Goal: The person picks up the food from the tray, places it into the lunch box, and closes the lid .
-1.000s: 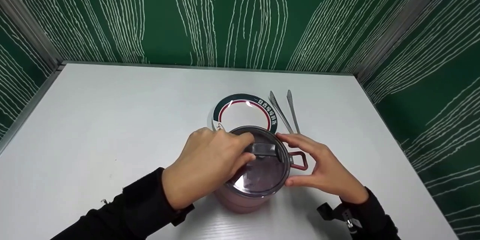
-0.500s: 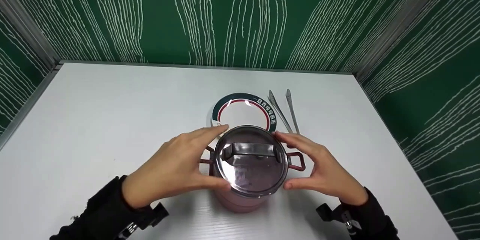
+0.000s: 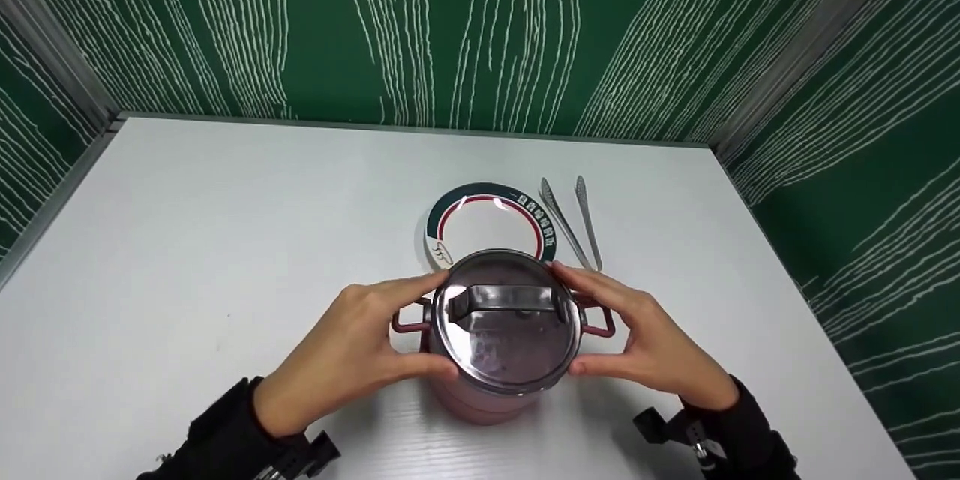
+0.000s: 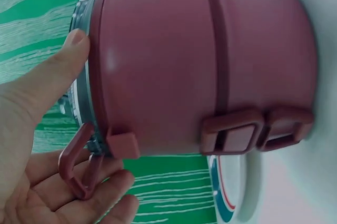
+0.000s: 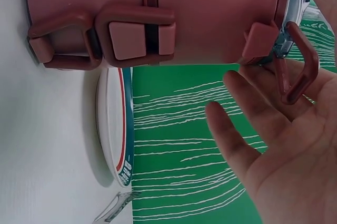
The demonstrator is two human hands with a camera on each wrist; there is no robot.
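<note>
A pink two-tier lunch container (image 4: 163, 66) stands upright on the table. On top sits its round shiny lid (image 3: 499, 352) with a dark arched handle. My left hand (image 3: 352, 345) holds the lid's left edge, thumb in front and forefinger behind, its other fingers loose below. From the right, my right hand (image 3: 641, 337) holds the opposite edge the same way. Red wire-like latches, the left latch (image 4: 76, 163) and the right latch (image 5: 297, 66), swing outward at the lid between thumb and fingers. Lower down, another clasp (image 5: 129, 37) lies against the container's side.
Behind the container is a white plate (image 3: 487, 229) with a dark green and red rim, partly hidden by the lid. Metal tongs (image 3: 566, 225) lie to the plate's right. Green walls (image 3: 330, 37) with white streaks enclose the white table (image 3: 262, 225).
My left hand has let go of the lid's handle, moved left and come to the lid's left edge. My right hand has stayed at the right edge.
</note>
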